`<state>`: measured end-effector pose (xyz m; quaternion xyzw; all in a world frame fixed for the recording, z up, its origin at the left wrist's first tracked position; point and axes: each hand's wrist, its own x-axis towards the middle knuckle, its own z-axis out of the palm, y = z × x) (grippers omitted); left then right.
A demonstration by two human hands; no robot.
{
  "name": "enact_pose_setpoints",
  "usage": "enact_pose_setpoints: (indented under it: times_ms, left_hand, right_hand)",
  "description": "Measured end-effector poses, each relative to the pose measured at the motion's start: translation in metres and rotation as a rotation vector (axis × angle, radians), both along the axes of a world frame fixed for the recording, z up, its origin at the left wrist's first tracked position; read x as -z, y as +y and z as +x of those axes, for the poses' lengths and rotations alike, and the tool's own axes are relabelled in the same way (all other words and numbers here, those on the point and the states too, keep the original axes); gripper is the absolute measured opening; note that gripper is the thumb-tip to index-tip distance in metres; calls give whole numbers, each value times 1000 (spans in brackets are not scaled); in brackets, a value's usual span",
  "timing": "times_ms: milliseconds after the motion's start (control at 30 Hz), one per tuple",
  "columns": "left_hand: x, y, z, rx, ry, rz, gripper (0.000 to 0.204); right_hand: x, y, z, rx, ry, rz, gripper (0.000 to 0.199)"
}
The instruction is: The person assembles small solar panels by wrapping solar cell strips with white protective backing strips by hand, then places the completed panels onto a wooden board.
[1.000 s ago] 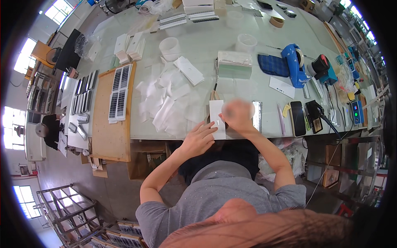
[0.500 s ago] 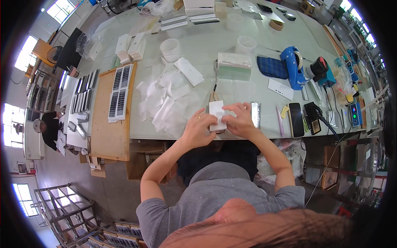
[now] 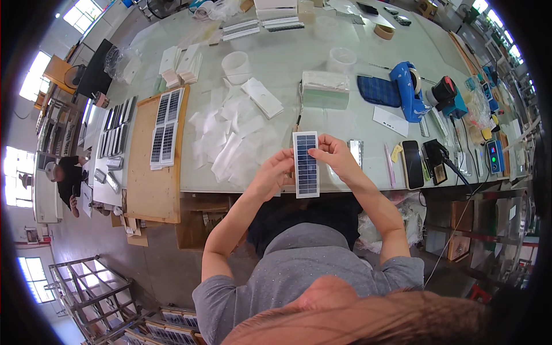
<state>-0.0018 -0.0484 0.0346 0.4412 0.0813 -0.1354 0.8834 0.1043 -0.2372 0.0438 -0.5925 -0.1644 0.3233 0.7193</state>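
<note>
A narrow solar panel (image 3: 306, 175) with dark blue cells and a white border is held upright in the picture at the near table edge, cell side showing. My right hand (image 3: 336, 156) grips its upper right side, thumb lying across the cells and fingers behind. At the panel's left edge my left hand (image 3: 275, 173) is closed, its fingertips against the side and partly hidden behind it. Left of my hands lies a loose pile of white strips (image 3: 233, 138). Past the panel stands a block-shaped stack (image 3: 325, 91), white on top and greenish below.
White cards (image 3: 262, 98) lie beyond the strips. A wooden board (image 3: 150, 192) at left carries more panels (image 3: 165, 126). On the right are a blue tape dispenser (image 3: 409, 95), a phone (image 3: 411, 165), a black stand with a cable (image 3: 435, 163) and a blue-fronted controller (image 3: 494, 156).
A plain white face was up between my hands; now the dark cell side of a panel shows there. My right hand has shifted slightly up, and my left hand sits lower.
</note>
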Motion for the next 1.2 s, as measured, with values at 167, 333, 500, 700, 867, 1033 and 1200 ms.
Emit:
enact_pose_setpoints:
  times_ms: [167,333,500,700,867,1033,1200]
  left_hand:
    - [1,-5,-5,-62,3,50,32]
    - [4,-1,-9,-123,34,93,34]
    - [2,-3,-9,-236,-18,40,34]
    - [3,-2,-8,-277,-17,51,35]
    - [3,2,-15,-376,-55,153,33]
    - [17,38,-21,-568,-4,161,25]
    - [16,224,-40,-975,11,505,26]
  right_hand:
    - [5,-1,0,-29,40,-2,17]
    - [8,-8,-5,-55,42,58,19]
    - [8,-22,-27,-192,83,-37,23]
    - [10,-26,-37,-229,-71,-142,26]
    - [13,-14,-36,-253,-112,-148,22]
    - [6,-7,-43,-259,-225,-121,29]
    - [9,-29,-37,-254,-302,-206,33]
